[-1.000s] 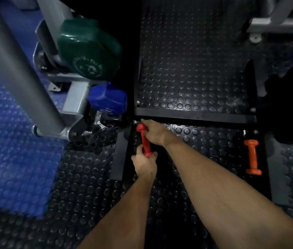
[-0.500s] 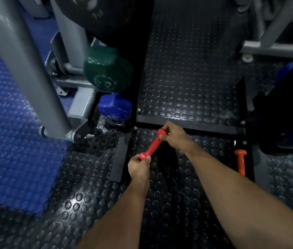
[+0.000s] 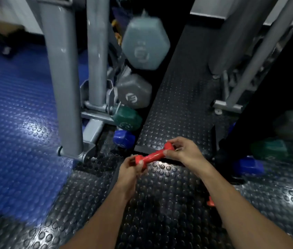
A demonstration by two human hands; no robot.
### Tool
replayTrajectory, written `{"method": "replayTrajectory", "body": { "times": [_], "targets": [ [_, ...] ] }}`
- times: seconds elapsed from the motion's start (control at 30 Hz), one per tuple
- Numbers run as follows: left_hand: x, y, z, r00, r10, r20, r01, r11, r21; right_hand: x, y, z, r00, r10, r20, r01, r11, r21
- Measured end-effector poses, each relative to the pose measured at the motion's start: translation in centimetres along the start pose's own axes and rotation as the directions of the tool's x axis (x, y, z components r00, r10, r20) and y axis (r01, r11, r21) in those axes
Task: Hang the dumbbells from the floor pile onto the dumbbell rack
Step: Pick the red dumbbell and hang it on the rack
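Orange dumbbell (image 3: 210,202): only a sliver shows past the right forearm, lying on the floor (image 3: 160,203); likely one more of the pile waiting its turn.
Left hand (image 3: 130,172): fingers curl round the near head of the red dumbbell (image 3: 153,156), taking its weight from below.
Right hand (image 3: 183,152): pinches the far head between fingers and thumb, probably to steer that end.
Red dumbbell: off the floor, between both hands, tilted with the far end higher; held by its heads so the handle stays bare, which I judge suits dropping it into a rack cradle.
Rack (image 3: 95,56): grey upright just left of the hands, heads stacked up it by size.
Blue head (image 3: 124,139): lowest, nearest the hands.
Green head (image 3: 127,119): next above.
Grey head (image 3: 135,91): higher again.
Pale head (image 3: 144,44): topmost, blurred.
Free slot: cannot tell from here; the smallest weight probably belongs low.
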State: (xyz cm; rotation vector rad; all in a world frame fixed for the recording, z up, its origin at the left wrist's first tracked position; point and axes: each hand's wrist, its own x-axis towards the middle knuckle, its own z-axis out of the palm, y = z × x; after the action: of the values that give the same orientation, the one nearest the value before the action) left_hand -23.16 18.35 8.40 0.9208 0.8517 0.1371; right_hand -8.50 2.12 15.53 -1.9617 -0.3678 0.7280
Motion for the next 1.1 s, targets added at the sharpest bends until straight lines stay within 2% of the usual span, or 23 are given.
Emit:
{"method": "replayTrajectory", "body": {
  "times": [0.17,0.27,0.37,0.5,0.67,0.77,0.97,1.1],
  "targets": [
    [-5.1,5.7,0.2,0.989,0.082,0.12,-0.091,0.993,0.069,-3.6,-6.6,-1.8,0.994,-0.084,-0.076,0.082,0.996,-0.028],
    [-8.3,9.8,0.4,0.963,0.118,0.243,-0.156,0.977,0.144,-5.4,-10.3,-2.7,0.984,-0.119,-0.135,0.123,0.992,0.026],
    [-12.3,14.2,1.0,0.907,0.171,0.385,-0.264,0.943,0.203,-7.3,-14.0,-4.0,0.969,-0.174,-0.176,0.186,0.981,0.055],
    [-17.3,20.8,2.5,0.819,0.277,0.502,-0.404,0.9,0.164,-9.6,-19.7,-6.2,0.946,-0.254,-0.202,0.274,0.959,0.077],
    [-23.3,28.1,5.0,0.732,0.349,0.585,-0.487,0.869,0.092,-13.1,-28.6,-9.1,0.899,-0.387,-0.205,0.412,0.906,0.098],
    [-26.7,31.4,7.0,0.65,0.359,0.67,-0.542,0.837,0.077,-14.7,-33.3,-10.4,0.876,-0.431,-0.215,0.454,0.889,0.066],
    [-31.5,36.5,10.6,0.563,0.478,0.675,-0.635,0.772,-0.017,-17.5,-40.1,-12.6,0.83,-0.472,-0.298,0.522,0.845,0.118],
    [-33.8,38.8,12.9,0.533,0.625,0.571,-0.712,0.695,-0.096,-19.3,-44.4,-13.5,0.805,-0.484,-0.343,0.552,0.823,0.134]
  ]
}}
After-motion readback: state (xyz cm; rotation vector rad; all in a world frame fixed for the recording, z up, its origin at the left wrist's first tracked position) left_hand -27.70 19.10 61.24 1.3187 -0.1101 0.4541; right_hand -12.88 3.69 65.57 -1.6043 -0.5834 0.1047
